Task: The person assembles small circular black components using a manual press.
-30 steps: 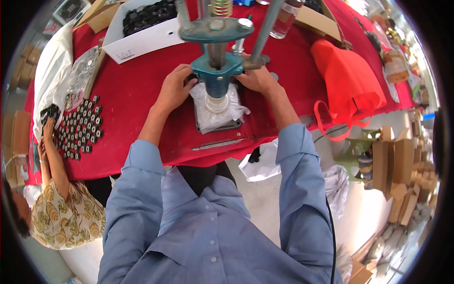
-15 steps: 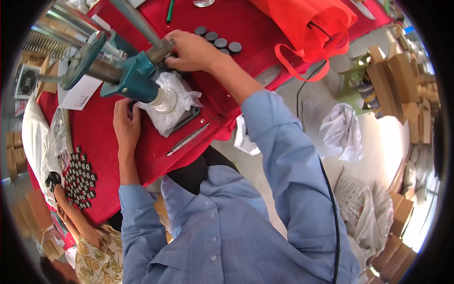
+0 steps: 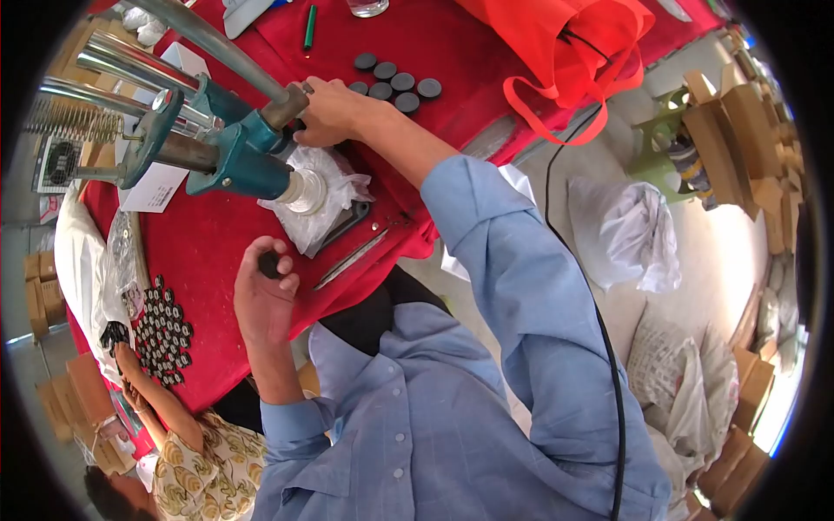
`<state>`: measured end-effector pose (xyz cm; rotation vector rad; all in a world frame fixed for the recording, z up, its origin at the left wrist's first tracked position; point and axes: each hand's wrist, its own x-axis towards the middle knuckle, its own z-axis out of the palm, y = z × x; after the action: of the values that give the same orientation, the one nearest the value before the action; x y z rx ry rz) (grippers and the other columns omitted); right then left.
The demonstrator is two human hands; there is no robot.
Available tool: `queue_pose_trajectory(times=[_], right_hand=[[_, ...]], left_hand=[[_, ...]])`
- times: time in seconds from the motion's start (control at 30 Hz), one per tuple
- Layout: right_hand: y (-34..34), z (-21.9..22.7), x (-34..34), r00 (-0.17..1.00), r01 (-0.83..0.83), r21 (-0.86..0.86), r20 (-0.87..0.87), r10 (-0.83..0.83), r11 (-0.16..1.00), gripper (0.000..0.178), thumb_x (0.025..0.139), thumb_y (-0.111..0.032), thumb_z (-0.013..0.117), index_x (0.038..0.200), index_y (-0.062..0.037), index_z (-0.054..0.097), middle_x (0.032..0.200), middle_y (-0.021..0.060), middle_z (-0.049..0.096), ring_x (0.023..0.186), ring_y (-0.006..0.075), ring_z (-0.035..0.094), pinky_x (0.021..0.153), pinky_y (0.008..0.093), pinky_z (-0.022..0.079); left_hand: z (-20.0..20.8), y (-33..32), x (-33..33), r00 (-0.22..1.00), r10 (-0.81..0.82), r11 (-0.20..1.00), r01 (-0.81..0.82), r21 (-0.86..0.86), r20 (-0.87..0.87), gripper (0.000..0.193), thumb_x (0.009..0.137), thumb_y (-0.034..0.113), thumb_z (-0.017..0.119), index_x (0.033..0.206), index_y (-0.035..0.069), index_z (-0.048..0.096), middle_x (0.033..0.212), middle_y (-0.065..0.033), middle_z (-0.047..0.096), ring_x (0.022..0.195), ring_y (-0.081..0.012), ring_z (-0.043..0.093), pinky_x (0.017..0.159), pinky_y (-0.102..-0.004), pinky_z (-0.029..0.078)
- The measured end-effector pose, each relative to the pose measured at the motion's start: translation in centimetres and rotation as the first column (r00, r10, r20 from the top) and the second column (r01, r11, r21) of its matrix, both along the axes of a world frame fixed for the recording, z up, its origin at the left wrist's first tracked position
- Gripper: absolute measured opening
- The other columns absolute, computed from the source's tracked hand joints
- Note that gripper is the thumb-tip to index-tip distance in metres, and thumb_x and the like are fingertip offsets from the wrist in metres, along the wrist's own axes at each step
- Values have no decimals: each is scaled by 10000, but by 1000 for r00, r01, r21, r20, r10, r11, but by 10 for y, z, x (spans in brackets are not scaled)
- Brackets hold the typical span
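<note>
My left hand (image 3: 261, 304) is raised over the near edge of the red-covered table, palm up, its curled fingers holding a small black round cap (image 3: 270, 264). My right hand (image 3: 332, 111) is at the hub end of the lever (image 3: 252, 65) on a teal hand press (image 3: 243, 158), its fingers bent against the metal; their tips are partly hidden. Beneath the press head, a pale ridged round piece (image 3: 304, 191) stands on crumpled clear plastic (image 3: 317, 227) over a dark base plate (image 3: 346, 222). Several dark grey round caps (image 3: 401, 82) lie beyond my right forearm.
Many small black pieces (image 3: 163, 334) are lined up on the left, near another person's arm (image 3: 165, 395). Metal tweezers (image 3: 350, 260) lie at the front edge. A red bag (image 3: 565, 61), green pen (image 3: 310, 28) and glass (image 3: 368, 7) are at the back. A black cable (image 3: 599, 321) crosses my right sleeve.
My left hand has drawn back from beside the press toward me and turned up, showing the black cap. My right hand has shifted slightly left, uncovering more grey caps.
</note>
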<state>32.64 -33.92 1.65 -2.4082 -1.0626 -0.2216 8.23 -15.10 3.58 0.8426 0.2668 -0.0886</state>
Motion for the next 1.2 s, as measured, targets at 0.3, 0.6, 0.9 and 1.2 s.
queue_pose_trajectory(times=[0.3,0.6,0.9,1.2], right_hand=[[-44,-7,-22,994,-89,-4,65,89,996,317,799,-297,656,1036,-112,758,1126,89,695,1072,300,646,929,476,484],[-73,-3,-58,978,-136,106,175,116,985,379,762,-273,735,1079,-75,669,1132,111,633,1105,306,607,1012,446,416],[-112,15,-76,977,1,150,212,-33,989,422,739,-219,739,1117,-84,608,1082,113,619,1065,317,598,950,458,436],[-148,11,-12,980,185,319,15,-200,930,569,877,-395,683,1364,-112,607,1408,179,584,1316,366,548,1085,449,456]], left_hand=[[-5,-58,-5,999,-46,958,37,285,25,150,1020,60,539,1114,-2,637,1001,-88,654,798,-138,604,648,-256,468],[-4,-94,-10,991,-120,863,78,500,53,155,1029,53,535,1074,-4,671,939,-47,663,749,-72,587,640,-210,443],[-5,-127,14,957,-187,701,-28,713,221,168,992,-2,519,1108,-23,639,972,-63,625,845,-125,604,764,-276,500],[-34,-159,59,810,-236,336,-451,827,537,459,892,-127,416,1329,-33,518,1369,-238,539,1243,-367,568,1058,-430,467]])
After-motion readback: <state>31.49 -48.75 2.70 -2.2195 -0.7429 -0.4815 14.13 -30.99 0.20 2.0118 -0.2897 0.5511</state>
